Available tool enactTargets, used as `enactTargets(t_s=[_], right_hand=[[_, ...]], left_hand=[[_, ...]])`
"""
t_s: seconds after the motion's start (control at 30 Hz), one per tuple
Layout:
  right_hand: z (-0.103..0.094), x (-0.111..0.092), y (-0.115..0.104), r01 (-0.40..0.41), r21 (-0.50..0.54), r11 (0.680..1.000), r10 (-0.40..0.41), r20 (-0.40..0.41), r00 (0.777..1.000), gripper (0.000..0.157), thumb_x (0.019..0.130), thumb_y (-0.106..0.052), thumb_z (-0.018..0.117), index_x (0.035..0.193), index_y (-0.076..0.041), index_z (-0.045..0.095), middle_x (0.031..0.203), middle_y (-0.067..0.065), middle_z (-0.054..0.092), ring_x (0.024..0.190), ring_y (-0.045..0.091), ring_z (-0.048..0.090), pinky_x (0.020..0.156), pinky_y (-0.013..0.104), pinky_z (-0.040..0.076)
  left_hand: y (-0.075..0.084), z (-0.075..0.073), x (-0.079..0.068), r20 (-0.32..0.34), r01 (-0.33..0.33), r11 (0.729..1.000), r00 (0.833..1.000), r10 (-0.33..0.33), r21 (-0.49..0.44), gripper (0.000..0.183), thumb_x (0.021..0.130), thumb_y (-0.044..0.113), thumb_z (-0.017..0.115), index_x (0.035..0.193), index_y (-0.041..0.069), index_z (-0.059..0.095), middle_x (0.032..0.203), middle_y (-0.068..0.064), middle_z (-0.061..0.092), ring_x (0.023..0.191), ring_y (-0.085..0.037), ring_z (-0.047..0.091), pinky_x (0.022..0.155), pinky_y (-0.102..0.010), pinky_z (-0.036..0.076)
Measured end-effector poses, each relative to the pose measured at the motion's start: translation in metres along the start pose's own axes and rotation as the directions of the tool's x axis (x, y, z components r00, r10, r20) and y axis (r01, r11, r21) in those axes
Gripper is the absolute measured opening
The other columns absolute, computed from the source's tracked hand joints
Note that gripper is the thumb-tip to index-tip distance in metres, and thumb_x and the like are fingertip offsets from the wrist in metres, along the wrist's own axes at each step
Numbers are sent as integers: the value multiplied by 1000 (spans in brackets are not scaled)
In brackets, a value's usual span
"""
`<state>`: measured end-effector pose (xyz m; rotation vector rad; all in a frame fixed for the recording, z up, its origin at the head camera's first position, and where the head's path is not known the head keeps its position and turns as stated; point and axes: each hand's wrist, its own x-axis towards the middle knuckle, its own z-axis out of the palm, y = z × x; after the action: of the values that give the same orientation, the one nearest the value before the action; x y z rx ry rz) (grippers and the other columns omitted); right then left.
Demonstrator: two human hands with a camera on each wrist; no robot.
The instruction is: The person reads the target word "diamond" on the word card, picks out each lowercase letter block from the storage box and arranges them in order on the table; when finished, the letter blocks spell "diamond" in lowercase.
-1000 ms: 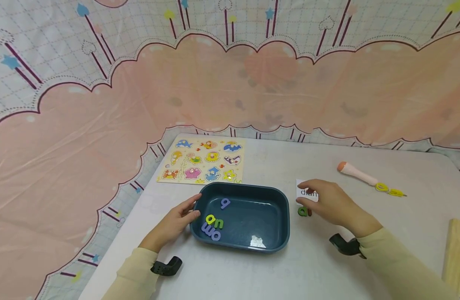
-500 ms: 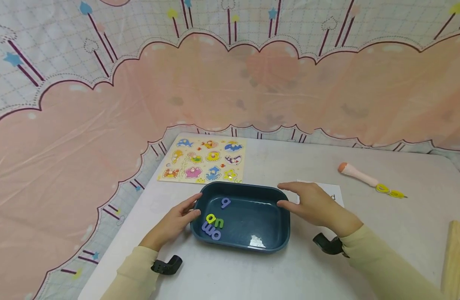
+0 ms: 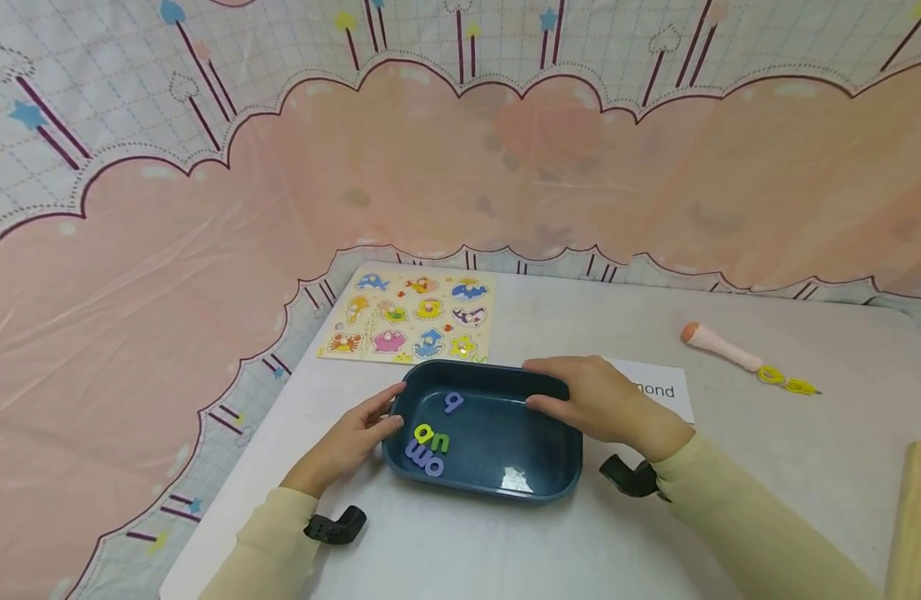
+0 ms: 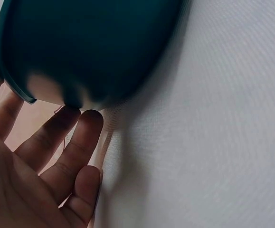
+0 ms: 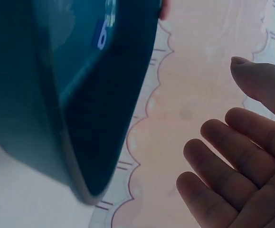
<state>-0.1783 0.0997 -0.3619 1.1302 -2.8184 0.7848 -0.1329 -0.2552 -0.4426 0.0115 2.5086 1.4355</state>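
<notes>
Head view: right hand (image 3: pixel 598 404) stays wide, empty; left hand (image 3: pixel 343 450) loosely touches tray (image 3: pixel 498 437), probably light, stiff, best held by rim (image 3: pixel 483 495).

Plain pale-yellow long sleeves (image 3: pixel 268 546), curved black wrist devices (image 3: pixel 336 527), left hand (image 3: pixel 343 443) and right hand (image 3: pixel 601 400) bare.

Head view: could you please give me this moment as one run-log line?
left hand: touching tray at left end | right hand: holding nothing, near right end | letters: inside tray | card: partly hidden
</notes>
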Motion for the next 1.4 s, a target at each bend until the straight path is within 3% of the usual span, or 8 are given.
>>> enactTargets(t_s=[0.67,0.93,1.4], right_hand=[[24,22,-21,23,63,998,-30,113,993,50,93,-27,74,136,-6,62,133,9,64,121,27,61,100,43,49],[28,31,-27,42,45,998,-48,151,987,48,94,-27,72,136,-6,62,134,9,64,122,27,61,101,43,48],[40,49,-24,9,78,997,-23,189,982,47,95,-25,72,136,-5,62,131,9,65,118,25,62,102,43,48]], left_hand=[[5,-1,3,8,8,1000,1000,-8,8,58,102,26,59,156,24,38,158,-19,35,141,-43,35,108,-59,34],[4,-1,2,14,8,1000,1000,-8,-9,59,102,24,59,157,23,37,158,-18,34,141,-42,36,109,-57,34],[4,1,0,15,9,1000,1000,-8,-15,59,102,25,60,156,23,38,157,-18,36,140,-43,37,108,-58,35]])
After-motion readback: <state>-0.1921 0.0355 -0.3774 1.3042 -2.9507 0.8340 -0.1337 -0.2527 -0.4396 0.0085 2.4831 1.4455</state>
